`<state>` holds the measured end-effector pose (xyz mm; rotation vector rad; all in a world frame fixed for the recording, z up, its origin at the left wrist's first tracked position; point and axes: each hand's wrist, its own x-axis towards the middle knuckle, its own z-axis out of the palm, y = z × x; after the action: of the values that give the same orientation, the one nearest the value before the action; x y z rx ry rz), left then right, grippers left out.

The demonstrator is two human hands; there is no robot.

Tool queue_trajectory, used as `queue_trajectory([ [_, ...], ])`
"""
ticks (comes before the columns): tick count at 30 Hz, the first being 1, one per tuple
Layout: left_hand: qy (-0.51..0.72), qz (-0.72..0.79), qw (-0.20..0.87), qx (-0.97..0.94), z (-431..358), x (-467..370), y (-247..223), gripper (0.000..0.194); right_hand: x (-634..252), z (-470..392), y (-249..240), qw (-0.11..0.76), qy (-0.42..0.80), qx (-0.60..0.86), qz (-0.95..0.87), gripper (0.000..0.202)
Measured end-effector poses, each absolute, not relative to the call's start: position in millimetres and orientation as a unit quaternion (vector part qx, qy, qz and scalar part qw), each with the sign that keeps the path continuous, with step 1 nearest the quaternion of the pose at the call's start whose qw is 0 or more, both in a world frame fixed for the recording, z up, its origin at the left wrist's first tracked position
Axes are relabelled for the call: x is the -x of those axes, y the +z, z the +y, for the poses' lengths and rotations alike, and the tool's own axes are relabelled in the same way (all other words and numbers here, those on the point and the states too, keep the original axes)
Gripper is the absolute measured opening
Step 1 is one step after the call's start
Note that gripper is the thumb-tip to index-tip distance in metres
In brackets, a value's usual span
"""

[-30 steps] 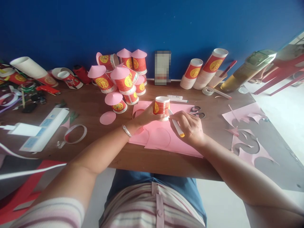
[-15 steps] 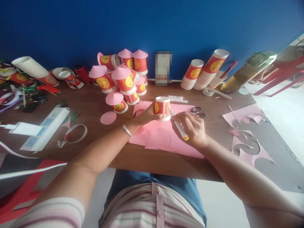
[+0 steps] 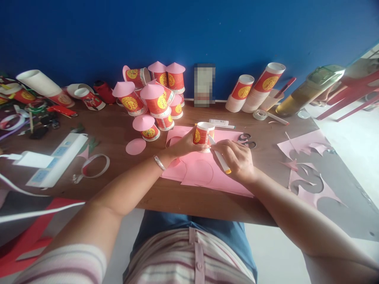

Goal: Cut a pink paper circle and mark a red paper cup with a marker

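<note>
My left hand (image 3: 188, 144) is closed round the lower left side of a red paper cup (image 3: 201, 136) with gold emblems, its white rim facing up. In my right hand (image 3: 239, 159) is a white marker (image 3: 221, 161) with an orange end; its tip meets or nearly meets the right side of the cup. Both hands are above pink paper sheets (image 3: 225, 179) that carry drawn circles. Black-handled scissors (image 3: 247, 141) lie just behind my right hand. A pink paper disc (image 3: 136, 146) lies to the left.
Red cups with pink cone tops (image 3: 151, 90) stand at the back left. Stacked cups (image 3: 242, 92), a tape roll (image 3: 260, 114) and a bottle (image 3: 309, 90) are at the back right. A power strip (image 3: 57, 161) lies left, paper scraps (image 3: 315, 189) right.
The cup has turned a little in my left hand and shifted slightly right. The marker is tilted more steeply, and its orange end has moved left.
</note>
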<state>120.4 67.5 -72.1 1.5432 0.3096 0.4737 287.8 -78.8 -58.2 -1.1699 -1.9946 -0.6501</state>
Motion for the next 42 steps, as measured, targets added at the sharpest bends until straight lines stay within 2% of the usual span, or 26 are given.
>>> queue_trajectory([
  [7,0.214,0.128,0.690,-0.680,66.6,-120.3,-72.6,0.053,-288.1,-78.6,-57.9,0.367,-0.251,0.456,-0.771,0.030],
  [17,0.209,0.135,0.680,-0.690,68.1,-120.1,-73.1,0.038,-288.2,-79.0,-57.3,0.345,-0.256,0.452,-0.782,0.020],
  [35,0.214,0.145,0.685,-0.681,66.6,-118.8,-67.0,0.044,-287.5,-84.1,-57.6,0.341,-0.228,0.464,-0.785,0.022],
  [40,0.201,0.157,0.714,-0.653,67.5,-116.0,-67.6,0.045,-293.0,-81.7,-60.0,0.370,-0.221,0.489,-0.759,0.029],
  [42,0.194,0.163,0.732,-0.632,67.5,-116.0,-68.0,0.046,-294.4,-76.8,-64.7,0.388,-0.212,0.516,-0.734,0.026],
])
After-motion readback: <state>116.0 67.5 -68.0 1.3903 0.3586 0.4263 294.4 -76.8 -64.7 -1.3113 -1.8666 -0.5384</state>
